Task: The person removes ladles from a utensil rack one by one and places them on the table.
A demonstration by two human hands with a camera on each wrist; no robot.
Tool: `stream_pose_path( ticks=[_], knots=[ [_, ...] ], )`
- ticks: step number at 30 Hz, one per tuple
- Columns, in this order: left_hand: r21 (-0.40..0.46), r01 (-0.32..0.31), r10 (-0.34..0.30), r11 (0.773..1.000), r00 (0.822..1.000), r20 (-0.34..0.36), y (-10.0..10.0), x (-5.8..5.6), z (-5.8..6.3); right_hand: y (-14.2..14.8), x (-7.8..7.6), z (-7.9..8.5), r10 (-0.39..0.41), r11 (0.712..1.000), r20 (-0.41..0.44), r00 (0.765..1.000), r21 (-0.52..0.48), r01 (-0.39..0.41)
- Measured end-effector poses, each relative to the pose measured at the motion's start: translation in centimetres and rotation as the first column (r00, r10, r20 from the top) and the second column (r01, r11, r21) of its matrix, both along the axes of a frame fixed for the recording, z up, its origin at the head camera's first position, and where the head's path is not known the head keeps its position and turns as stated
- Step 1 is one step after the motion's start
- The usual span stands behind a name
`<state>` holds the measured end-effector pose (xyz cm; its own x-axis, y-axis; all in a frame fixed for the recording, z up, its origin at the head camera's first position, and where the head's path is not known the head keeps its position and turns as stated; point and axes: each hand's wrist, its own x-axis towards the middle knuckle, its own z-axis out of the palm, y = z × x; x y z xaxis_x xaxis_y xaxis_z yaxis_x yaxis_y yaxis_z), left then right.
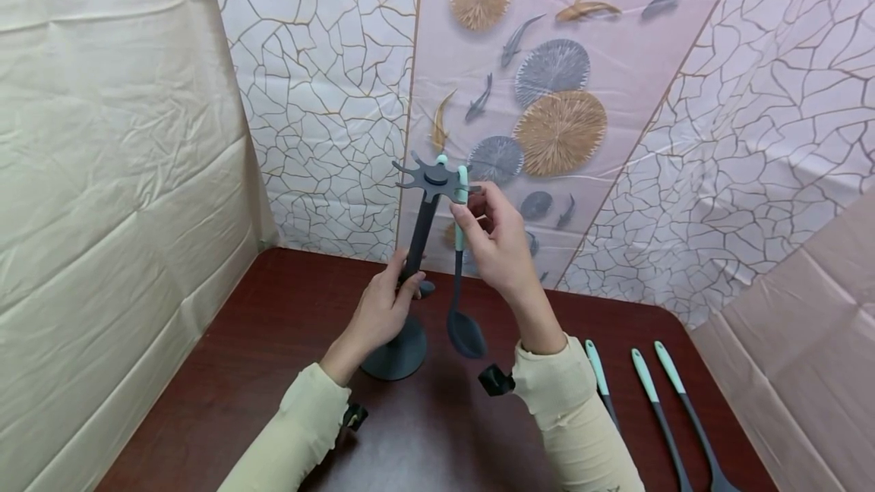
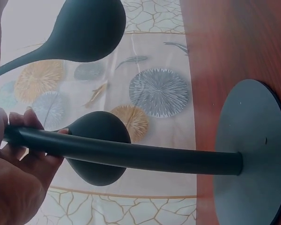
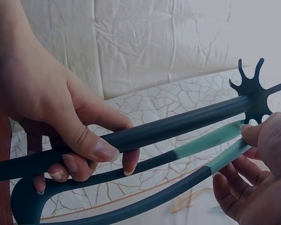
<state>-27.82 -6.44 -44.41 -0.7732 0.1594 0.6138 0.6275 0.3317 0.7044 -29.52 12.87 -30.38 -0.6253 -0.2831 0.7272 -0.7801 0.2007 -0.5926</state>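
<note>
My left hand grips the dark pole of a utensil stand, which has a round base and a ring of curved hooks at its top. Thumb and fingers of my right hand pinch the mint handle of a cooking spoon right at one hook. The spoon hangs head down, its dark bowl beside the pole. A second mint-handled utensil hangs behind the pole, its rounded head partly hidden by it. Fingers of the left hand overlap its shaft in the right wrist view.
Several mint-handled utensils lie on the dark red table at the right, among them one with its handle in the middle and another beside it. Patterned cloth hangs behind the table, and plain cloth at the left.
</note>
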Motion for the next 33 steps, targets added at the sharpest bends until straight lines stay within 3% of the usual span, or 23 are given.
stream_pose_path(
  ticks=[16, 24, 33],
  knots=[
    [0.027, 0.129, -0.13, 0.991, 0.988, 0.079, -0.6, -0.9, 0.5, 0.3, -0.7, -0.2, 0.015, 1.0, -0.014, 1.0, -0.002, -0.015],
    [0.034, 0.181, -0.183, 0.983, 0.981, 0.068, -1.0, -1.7, 0.2, 0.5, -1.0, -0.2, 0.012, 1.0, -0.019, 1.0, -0.003, -0.012],
    [0.036, 0.155, -0.156, 0.987, 0.988, 0.019, -0.6, -1.7, 0.0, 0.6, -1.3, 0.1, -0.017, 1.0, -0.034, 0.999, 0.013, 0.018]
  ],
)
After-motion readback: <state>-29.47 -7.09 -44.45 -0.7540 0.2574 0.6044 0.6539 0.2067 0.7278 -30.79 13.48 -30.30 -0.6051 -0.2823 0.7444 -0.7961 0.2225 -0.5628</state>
